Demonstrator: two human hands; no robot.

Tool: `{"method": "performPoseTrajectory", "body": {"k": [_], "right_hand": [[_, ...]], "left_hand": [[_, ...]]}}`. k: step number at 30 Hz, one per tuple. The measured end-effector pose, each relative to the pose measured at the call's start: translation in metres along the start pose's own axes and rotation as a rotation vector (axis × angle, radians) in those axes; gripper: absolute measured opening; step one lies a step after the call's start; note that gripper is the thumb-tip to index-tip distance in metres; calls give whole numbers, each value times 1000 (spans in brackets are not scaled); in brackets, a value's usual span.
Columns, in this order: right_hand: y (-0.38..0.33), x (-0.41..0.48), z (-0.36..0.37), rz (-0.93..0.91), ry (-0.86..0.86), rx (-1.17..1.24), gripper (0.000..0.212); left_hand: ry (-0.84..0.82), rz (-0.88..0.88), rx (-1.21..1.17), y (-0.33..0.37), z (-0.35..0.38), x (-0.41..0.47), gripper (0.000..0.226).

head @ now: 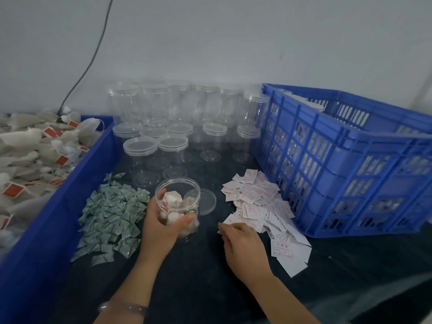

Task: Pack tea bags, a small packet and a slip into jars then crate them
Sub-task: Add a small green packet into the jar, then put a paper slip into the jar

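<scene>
The left hand (pixel 161 222) wraps around the open jar (pixel 184 195), thumb across its near side, mid-tabletop (pixel 198 277); tea bags (pixel 171 199) lie inside. The right hand (pixel 243 244), palm down with fingers curled, touches the near edge of the slips (pixel 257 206); whether it grips one is unclear.

Black cable (pixel 96 53) against pale wall (pixel 257 38), above dark tabletop (pixel 198 277).
</scene>
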State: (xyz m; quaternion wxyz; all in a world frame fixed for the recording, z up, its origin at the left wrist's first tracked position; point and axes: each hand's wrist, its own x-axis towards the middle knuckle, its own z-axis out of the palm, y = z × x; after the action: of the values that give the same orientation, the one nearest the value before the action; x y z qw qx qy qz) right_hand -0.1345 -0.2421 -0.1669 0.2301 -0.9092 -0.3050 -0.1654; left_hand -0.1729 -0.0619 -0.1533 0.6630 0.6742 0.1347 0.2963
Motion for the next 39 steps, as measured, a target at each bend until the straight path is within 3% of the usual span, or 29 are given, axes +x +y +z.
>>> {"method": "performPoseTrajectory", "body": {"k": [3, 7, 10, 13, 20, 23, 25, 27, 31, 33, 36, 39], "right_hand": [[-7, 6, -12, 17, 124, 105, 28], [-33, 46, -55, 220, 385, 700, 35], [-55, 88, -76, 257, 315, 955, 36], [-73, 104, -67, 181, 104, 813, 27], [-84, 116, -35, 18, -176, 370, 20], [-87, 116, -36, -52, -127, 178, 29], [-84, 116, -41, -127, -14, 140, 20], [-79, 114, -44, -173, -54, 198, 14], [-76, 108, -44, -196, -420, 146, 38], [-76, 107, -44, -196, -489, 112, 45], [-72, 112, -45, -172, -358, 198, 47], [-56, 123, -44, 38, 45, 484, 39]], "left_hand": [[-2, -2, -4, -1, -1, 0, 70], [13, 6, 6, -3, 0, 1, 70], [25, 10, -9, -5, 1, 1, 69], [12, 4, -7, -7, -1, 1, 70], [7, 8, 6, -4, -2, 0, 67], [10, 17, 18, -5, -2, 0, 68], [9, 21, 5, -7, -1, 1, 71], [-2, 34, -3, -9, -2, 1, 72], [-9, 46, -9, -7, -2, 0, 70], [-4, 39, -19, -8, -2, 0, 68], [-12, 39, -6, -9, -2, 1, 71], [-13, 28, -1, -10, -2, 1, 71]]}}
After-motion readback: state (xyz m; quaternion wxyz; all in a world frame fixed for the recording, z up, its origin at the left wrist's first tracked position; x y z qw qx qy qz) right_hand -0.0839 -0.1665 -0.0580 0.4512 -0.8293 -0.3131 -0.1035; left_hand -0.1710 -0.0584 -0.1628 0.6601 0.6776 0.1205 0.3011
